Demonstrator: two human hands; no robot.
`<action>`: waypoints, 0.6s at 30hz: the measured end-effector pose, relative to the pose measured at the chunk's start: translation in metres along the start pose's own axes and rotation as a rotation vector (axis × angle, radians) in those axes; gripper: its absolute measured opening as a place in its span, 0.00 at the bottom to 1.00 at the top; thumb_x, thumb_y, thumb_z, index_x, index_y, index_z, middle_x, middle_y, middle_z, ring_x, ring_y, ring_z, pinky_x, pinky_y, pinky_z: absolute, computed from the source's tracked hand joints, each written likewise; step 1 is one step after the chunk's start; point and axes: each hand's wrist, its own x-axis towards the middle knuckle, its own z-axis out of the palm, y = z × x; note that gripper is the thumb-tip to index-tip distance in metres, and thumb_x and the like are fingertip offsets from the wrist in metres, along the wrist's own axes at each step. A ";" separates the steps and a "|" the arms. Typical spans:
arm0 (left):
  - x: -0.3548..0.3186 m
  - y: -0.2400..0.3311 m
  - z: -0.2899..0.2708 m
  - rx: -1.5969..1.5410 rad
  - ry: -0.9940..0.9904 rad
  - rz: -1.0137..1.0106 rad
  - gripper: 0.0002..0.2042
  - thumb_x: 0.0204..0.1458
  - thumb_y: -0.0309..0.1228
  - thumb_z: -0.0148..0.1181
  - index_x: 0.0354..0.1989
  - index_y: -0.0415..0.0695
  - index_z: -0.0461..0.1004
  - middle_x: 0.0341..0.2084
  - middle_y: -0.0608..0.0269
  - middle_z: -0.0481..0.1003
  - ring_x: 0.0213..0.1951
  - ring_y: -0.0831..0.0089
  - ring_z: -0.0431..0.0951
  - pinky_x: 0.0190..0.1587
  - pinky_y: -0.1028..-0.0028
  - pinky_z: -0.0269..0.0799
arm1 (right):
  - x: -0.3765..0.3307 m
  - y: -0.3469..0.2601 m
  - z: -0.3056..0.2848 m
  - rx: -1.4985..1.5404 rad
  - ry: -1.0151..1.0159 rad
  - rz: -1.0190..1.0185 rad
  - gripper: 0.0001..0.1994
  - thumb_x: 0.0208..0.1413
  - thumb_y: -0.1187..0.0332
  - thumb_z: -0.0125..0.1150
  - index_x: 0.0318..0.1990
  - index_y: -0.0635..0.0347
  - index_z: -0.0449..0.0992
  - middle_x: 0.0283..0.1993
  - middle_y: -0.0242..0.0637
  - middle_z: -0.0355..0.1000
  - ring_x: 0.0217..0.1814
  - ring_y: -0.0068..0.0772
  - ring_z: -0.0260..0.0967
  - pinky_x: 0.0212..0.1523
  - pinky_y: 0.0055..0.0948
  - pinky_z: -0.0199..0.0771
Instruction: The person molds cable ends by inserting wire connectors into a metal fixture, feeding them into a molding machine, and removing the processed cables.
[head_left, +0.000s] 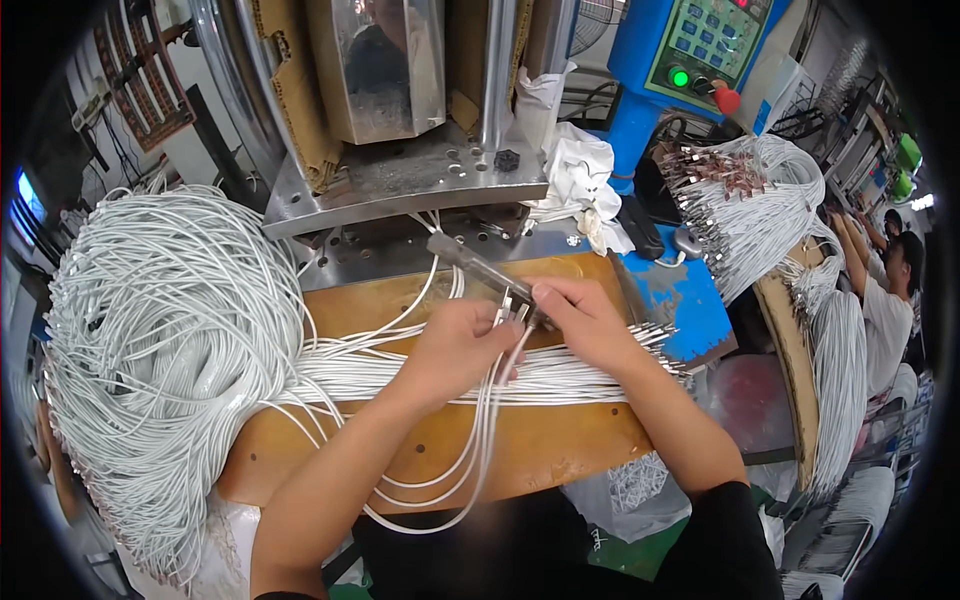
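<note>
My left hand (455, 345) is closed around the metal-tipped ends of several white cables (478, 450), whose slack loops down toward me. My right hand (585, 322) grips a grey metal bar-shaped tool (480, 268) that points away to the upper left. Both hands meet over the brown work board (540, 450), with the tool's near end touching or almost touching the cable tips; fingers hide exactly how. Beneath the hands lies a bundle of white cables (350, 370), its metal ends (655, 345) at the right.
A huge coil of white cable (170, 320) fills the left side. Behind stands a press with a thick steel plate (400, 180). A blue control panel (705, 50) with a red button is at the back right. More cable bundles (740, 200) hang right; a person (885, 300) sits beyond.
</note>
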 end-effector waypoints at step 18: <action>-0.006 -0.005 0.000 -0.053 0.169 0.133 0.13 0.61 0.31 0.56 0.27 0.34 0.74 0.17 0.57 0.76 0.16 0.73 0.77 0.15 0.75 0.69 | -0.003 0.005 -0.008 0.104 0.003 0.210 0.13 0.66 0.64 0.57 0.42 0.67 0.79 0.33 0.28 0.75 0.33 0.14 0.66 0.33 0.19 0.65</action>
